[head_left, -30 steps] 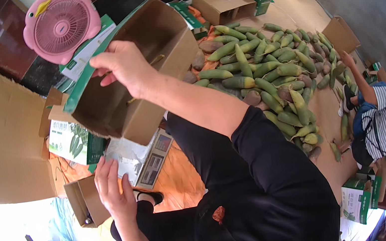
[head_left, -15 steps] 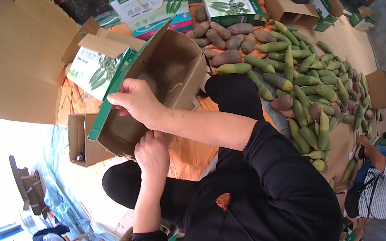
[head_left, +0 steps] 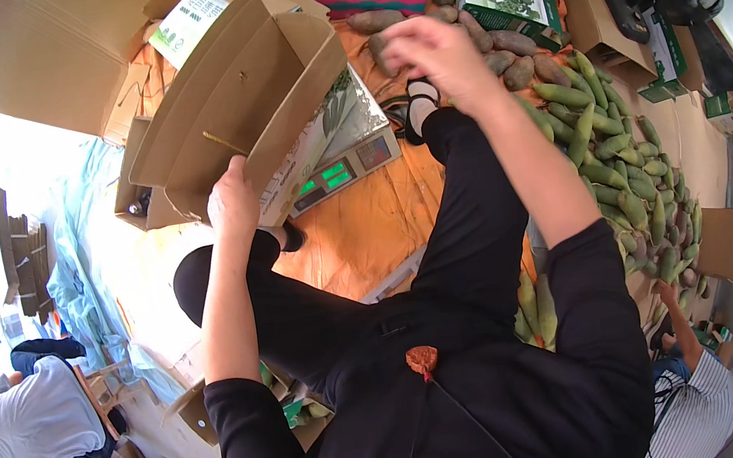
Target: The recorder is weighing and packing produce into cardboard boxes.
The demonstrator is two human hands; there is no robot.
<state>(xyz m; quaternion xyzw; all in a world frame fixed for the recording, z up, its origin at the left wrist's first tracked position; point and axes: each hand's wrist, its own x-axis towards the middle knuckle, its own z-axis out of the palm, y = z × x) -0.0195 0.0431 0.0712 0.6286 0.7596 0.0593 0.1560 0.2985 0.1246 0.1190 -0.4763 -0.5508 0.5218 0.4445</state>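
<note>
Box [head_left: 297, 107] stood open at the scale [head_left: 372, 154], only cord [head_left: 224, 143] showing inside; we saw the left hand [head_left: 232, 197] pinching its edge, the right hand [head_left: 443, 56] loosely open, apparently empty, near tubers [head_left: 549, 69]; green vegetables [head_left: 634, 208] lay outside.

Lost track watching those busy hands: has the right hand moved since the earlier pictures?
Yes. Judged against the reddish-brown tubers, the right hand has moved rightward, off the open box, toward them.

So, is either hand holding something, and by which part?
The left hand holds the open brown cardboard box by its near rim; the right hand, slightly blurred, seems empty.
</note>
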